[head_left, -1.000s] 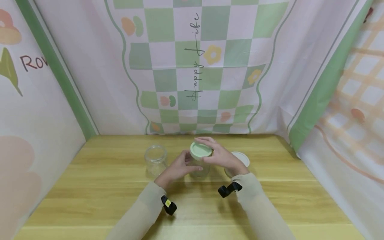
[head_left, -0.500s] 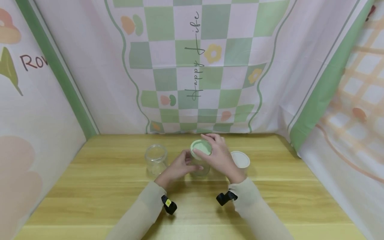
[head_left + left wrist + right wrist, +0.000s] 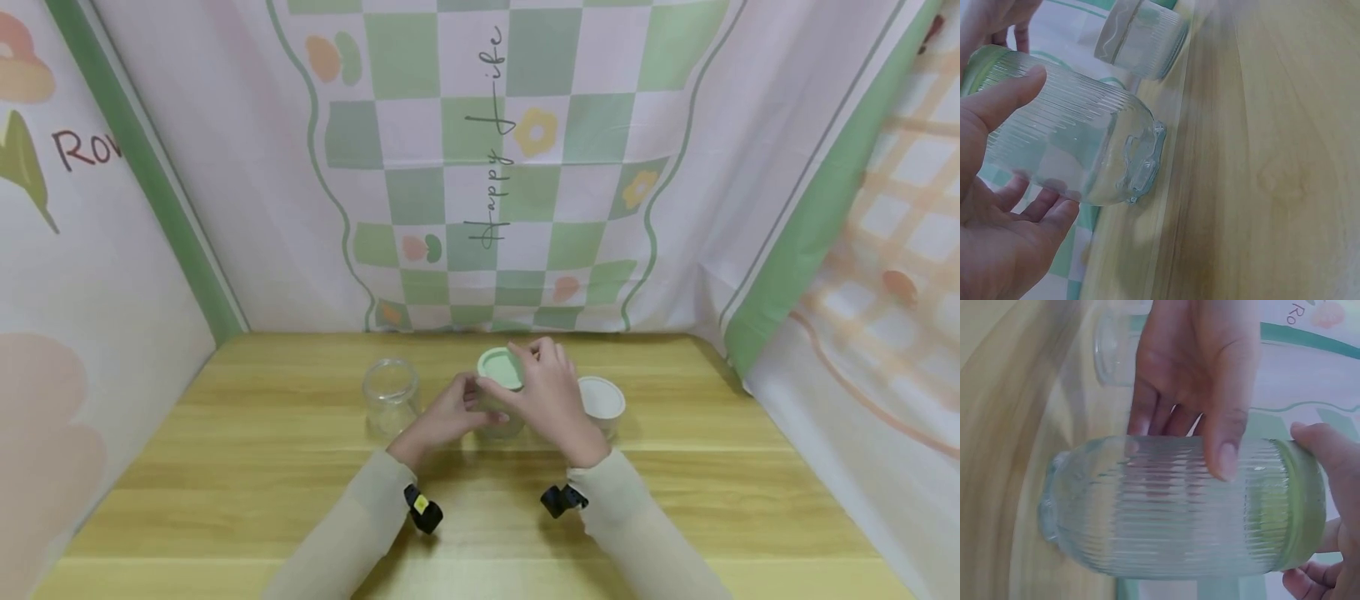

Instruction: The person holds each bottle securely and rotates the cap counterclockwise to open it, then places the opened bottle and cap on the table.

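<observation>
A ribbed clear glass jar [image 3: 1179, 512] stands upright on the table, a light green lid [image 3: 498, 368] on its mouth. My left hand [image 3: 450, 412] holds the jar's body from the left, with the thumb [image 3: 1013, 94] on one side and the other fingers curled round the opposite side. On the lid's rim my right hand [image 3: 551, 392] has its grip, thumb at the near side and fingers at the far side. Through the ribbed glass no contents are seen. Whether the lid is tight or loose cannot be told.
To the left stands a clear glass jar [image 3: 390, 404] with an uncovered mouth. A jar with a white lid [image 3: 602, 398] is close behind my right wrist. The wooden table [image 3: 480, 517] ends at a printed curtain [image 3: 412, 200], with more curtains at both sides.
My right hand has turned round the lid; its fingers have shifted right and its wrist has come nearer. The white-lidded jar shows more. My left hand stays on the jar.
</observation>
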`<state>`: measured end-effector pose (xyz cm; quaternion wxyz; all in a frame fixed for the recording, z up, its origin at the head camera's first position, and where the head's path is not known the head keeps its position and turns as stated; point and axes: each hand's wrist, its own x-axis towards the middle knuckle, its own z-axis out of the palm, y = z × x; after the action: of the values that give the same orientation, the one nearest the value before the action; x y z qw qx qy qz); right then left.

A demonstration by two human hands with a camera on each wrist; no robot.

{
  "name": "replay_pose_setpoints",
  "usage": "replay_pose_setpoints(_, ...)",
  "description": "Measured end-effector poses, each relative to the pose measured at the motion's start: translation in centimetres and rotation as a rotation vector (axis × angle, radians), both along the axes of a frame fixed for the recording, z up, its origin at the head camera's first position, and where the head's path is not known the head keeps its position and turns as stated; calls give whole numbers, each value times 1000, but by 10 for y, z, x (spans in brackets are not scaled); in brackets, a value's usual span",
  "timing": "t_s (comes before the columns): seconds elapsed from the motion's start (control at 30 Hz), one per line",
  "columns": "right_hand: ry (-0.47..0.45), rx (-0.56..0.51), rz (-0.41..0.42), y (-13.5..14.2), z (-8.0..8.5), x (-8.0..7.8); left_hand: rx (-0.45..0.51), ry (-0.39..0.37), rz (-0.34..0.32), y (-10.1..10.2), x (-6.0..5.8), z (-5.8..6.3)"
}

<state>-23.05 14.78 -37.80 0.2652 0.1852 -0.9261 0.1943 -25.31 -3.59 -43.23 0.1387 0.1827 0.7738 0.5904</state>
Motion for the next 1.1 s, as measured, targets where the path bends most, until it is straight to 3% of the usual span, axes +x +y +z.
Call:
replay_pose_setpoints(0.17, -20, -62, 47, 2, 0, 0, 1, 6, -3, 0, 1, 1)
replay_pose_setpoints(0.47, -164, -263, 113, 7, -9, -5, 13, 15, 7, 1, 3, -1)
replay_pose_setpoints(0.93, -469, -418, 301, 30, -5, -17, 16, 8, -12, 0, 0, 0)
replay_pose_setpoints(1.1, -503, -422, 366, 34, -5, -20, 24, 6, -18, 0, -1, -1)
